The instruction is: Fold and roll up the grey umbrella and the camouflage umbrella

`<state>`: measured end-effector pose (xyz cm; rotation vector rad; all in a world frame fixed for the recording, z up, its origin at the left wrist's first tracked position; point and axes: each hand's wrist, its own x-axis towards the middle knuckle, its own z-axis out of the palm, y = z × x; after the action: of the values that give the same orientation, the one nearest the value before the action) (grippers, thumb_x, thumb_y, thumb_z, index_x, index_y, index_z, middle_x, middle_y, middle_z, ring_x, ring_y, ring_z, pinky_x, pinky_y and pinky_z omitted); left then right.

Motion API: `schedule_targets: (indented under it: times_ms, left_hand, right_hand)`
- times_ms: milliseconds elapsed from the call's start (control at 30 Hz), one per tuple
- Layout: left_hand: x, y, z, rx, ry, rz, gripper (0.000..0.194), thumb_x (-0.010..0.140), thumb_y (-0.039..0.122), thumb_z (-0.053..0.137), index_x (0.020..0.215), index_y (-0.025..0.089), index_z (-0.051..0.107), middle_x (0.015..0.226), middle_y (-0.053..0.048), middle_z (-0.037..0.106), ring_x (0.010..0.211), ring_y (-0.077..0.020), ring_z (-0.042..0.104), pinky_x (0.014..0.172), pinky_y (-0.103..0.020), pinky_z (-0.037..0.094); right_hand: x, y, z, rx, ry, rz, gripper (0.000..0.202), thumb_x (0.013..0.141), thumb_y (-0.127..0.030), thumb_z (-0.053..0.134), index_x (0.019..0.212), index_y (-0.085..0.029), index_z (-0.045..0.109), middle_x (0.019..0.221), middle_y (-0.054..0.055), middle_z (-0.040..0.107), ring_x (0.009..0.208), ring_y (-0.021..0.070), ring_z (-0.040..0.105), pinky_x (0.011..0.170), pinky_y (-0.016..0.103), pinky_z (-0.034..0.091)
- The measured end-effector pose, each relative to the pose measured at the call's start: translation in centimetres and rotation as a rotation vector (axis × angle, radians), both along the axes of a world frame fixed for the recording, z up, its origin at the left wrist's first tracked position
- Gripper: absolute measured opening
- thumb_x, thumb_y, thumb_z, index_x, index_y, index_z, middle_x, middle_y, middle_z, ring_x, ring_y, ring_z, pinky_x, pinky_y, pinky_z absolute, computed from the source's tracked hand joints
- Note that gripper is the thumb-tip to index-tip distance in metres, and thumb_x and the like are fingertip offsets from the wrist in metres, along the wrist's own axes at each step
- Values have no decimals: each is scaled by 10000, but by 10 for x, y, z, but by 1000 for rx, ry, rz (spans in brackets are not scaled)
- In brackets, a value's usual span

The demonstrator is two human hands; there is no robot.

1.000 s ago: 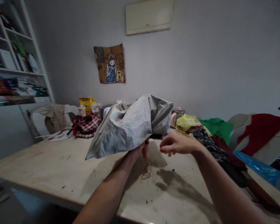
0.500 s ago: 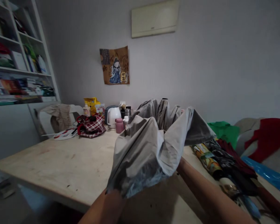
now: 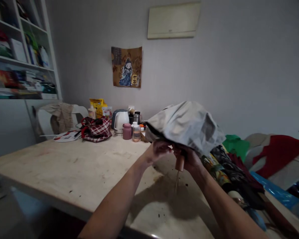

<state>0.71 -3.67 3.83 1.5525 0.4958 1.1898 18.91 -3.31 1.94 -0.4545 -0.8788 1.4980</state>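
Pale worn surface (image 3: 72, 166) at lower frame, grey umbrella (image 3: 186, 124) raised at centre, right hand (image 3: 189, 159) clenched round its wooden handle (image 3: 179, 162), left hand (image 3: 157, 150) fingers gripping canopy edge.

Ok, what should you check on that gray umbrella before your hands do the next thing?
1. Right hand grips the brown handle: ok.
2. Left hand is on the edge of the gray umbrella cloth: ok, touching.
3. Umbrella is lifted off the table: ok.
4. Cord under the handle hangs free, not snagged: ok.
5. Ribs and catch under the cloth: cannot tell, hidden.
6. Room beside it: not ok, the pile of folded umbrellas lies close on the right, and the small bottle and pink cup stand behind.
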Motion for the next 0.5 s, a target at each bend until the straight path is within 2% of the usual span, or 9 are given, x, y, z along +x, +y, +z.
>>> schedule_targets:
  times_ms: [67,133,200,300,400,500]
  left_hand:
    - [-1,5,4,-21,-45,41,452,641,519,809,780,110,675,660,-53,662,538,-88,547,513,-199,428]
    - [-5,5,7,23,-190,223,489,719,599,711,717,115,640,555,-21,599,452,-62,470,438,-175,351]
    - [-7,1,11,161,-342,401,455,779,584,666,750,133,614,538,10,558,436,-56,438,418,-165,336]
    - [-5,-13,14,456,-371,474,363,808,442,706,1030,168,614,747,-3,608,575,-74,534,553,-182,465]
    - [0,-30,14,732,-259,555,469,831,329,705,1261,213,559,957,-40,599,683,-88,562,697,-227,517]
    - [3,-42,17,983,-191,744,284,886,252,629,1166,203,635,974,-61,602,775,-119,588,751,-238,512]
  right_hand:
    - [3,0,5,-85,75,20,250,610,-108,726,823,-123,595,756,39,640,524,37,462,474,128,439]
    - [6,0,6,-128,119,7,233,608,-102,706,810,-110,589,739,40,626,523,24,456,471,103,431]
    - [10,2,3,-131,122,-9,204,611,-105,700,774,-114,577,691,26,597,518,28,459,464,101,430]
    - [11,6,-4,-131,108,-16,189,606,-105,702,747,-118,577,666,17,582,512,36,463,453,112,429]
    - [6,7,-10,-128,79,-26,204,590,-115,728,742,-119,593,663,8,591,507,35,458,457,120,419]
    - [-4,5,-16,-119,25,-25,242,569,-132,766,760,-125,617,670,6,609,506,39,462,460,134,408]
